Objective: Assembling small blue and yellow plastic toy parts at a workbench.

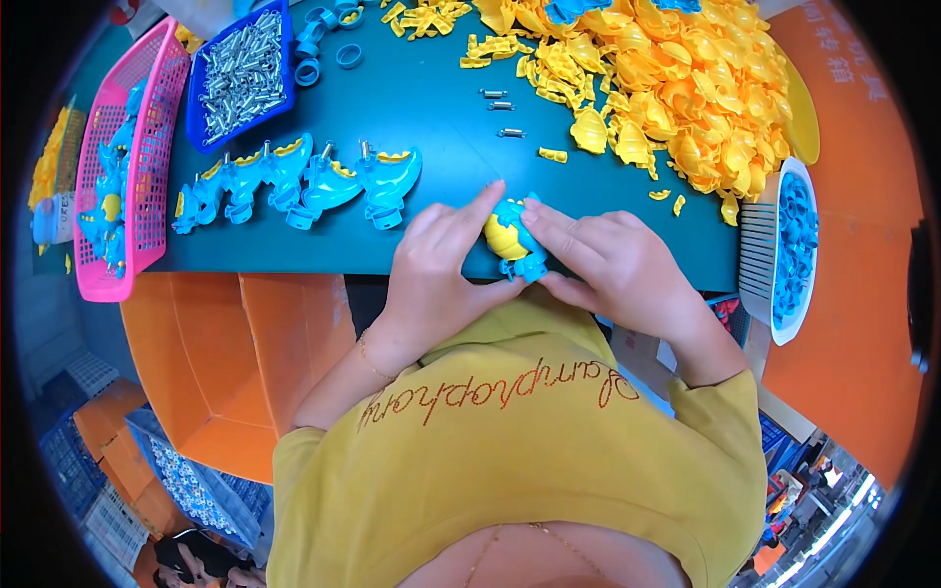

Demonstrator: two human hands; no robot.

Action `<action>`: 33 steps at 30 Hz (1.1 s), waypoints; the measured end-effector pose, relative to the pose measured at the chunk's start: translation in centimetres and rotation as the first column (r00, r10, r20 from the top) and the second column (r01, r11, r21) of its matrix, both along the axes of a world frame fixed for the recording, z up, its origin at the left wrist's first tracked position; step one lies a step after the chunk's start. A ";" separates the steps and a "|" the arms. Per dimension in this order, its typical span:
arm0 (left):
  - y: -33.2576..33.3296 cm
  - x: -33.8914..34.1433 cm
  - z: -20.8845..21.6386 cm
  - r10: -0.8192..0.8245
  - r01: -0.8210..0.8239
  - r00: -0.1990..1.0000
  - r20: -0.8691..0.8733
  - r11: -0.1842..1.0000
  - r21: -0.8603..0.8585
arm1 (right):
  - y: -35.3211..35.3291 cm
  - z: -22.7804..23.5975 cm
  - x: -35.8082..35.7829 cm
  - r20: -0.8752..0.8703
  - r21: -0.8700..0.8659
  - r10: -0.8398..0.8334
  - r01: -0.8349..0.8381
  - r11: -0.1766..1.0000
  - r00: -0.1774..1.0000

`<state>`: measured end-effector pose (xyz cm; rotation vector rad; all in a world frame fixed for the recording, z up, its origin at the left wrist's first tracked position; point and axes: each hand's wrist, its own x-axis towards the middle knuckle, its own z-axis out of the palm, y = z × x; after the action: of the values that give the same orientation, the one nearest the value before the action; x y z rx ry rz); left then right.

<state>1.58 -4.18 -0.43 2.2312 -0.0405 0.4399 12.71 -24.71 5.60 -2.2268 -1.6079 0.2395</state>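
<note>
Near the table's front edge, I hold a blue and yellow plastic toy part [507, 241], its rounded yellow shell facing left. My right hand [622, 260] grips its blue side, fingers on top and thumb below. My left hand [431, 265] is curved around its other side, thumb at the bottom and index finger near the top; both hands are closed on it. To the left stands a row of blue curved parts [390, 184] with yellow toothed strips and upright metal springs. Several loose springs [511, 132] and a small yellow strip [553, 155] lie beyond my hands.
A large pile of yellow shells [676, 88] covers the back right. A white basket [759, 245] of blue parts stands at right. At left are a blue tray [287, 73] of springs and a pink basket [152, 186]. Blue rings [349, 56] lie behind; an orange box [211, 363] stands below.
</note>
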 end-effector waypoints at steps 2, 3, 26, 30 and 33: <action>-0.1 0.0 0.0 0.005 -0.005 1.000 -0.019 1.000 -0.006 | 0.4 0.2 -0.7 0.118 -0.050 -0.003 0.009 0.999 0.993; -0.2 0.0 -0.1 0.017 -0.017 1.000 -0.015 1.000 -0.014 | 0.4 0.1 -0.7 0.117 -0.052 -0.002 0.009 0.999 0.993; -1.5 0.5 0.6 0.089 -0.090 0.995 0.038 0.996 0.007 | 1.6 -6.0 -3.1 -0.115 0.490 -0.330 0.342 0.802 0.937; -1.0 0.4 0.5 0.055 -0.053 0.998 0.034 0.997 -0.058 | 0.7 -6.2 -2.6 -0.159 0.510 -0.256 0.301 0.806 0.954; -0.1 0.6 0.5 -0.010 0.013 0.999 0.038 0.998 -0.068 | 0.2 -5.7 -2.3 -0.361 0.416 -0.217 0.365 0.833 0.907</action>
<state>2.17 -4.32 0.07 2.1548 -0.0573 0.4700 10.40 -24.55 -0.05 -1.9027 -1.0055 0.0764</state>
